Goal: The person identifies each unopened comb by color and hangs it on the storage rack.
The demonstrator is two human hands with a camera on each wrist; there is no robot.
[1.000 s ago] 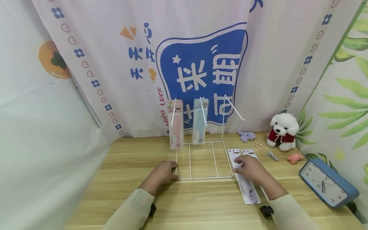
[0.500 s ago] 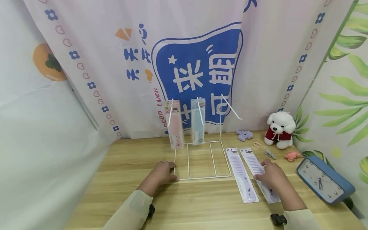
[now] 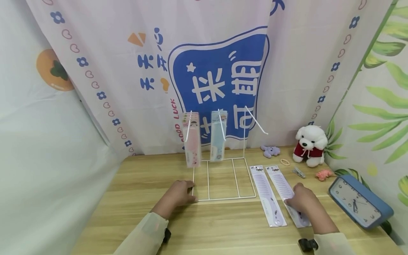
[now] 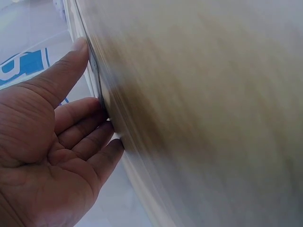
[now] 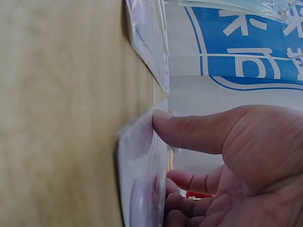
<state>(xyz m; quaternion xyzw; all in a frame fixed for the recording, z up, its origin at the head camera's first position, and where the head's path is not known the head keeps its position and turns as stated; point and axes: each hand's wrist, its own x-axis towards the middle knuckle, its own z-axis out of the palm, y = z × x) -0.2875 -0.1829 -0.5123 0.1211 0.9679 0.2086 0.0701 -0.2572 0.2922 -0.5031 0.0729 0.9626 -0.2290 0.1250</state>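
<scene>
Change: a second ago your right hand (image 3: 302, 202) lay on the left packaged comb by the rack's corner; it has since crossed to the right one and settled near that pack's lower half, so the work has passed from one pack to the other.
Right hand: fingers curled down onto the flat lilac comb in its clear plastic sleeve (image 3: 288, 193); the right wrist view shows your thumb tip (image 5: 163, 124) pressing the sleeve's edge. Whether the fingers have got beneath it, you cannot tell.
Comb's place: flat on the light wooden table (image 3: 134, 184), just right of its twin lilac packaged comb (image 3: 267, 194), the two lying parallel and close.
Left hand: your left hand (image 3: 178, 193) rests open, fingertips (image 4: 106, 135) against the front left corner of the white wire display rack (image 3: 223, 179); it grips nothing.
Rack: a pink comb pack (image 3: 192, 140) and a blue comb pack (image 3: 218, 136) hang from two hooks; the right hook (image 3: 256, 120) is bare.
</scene>
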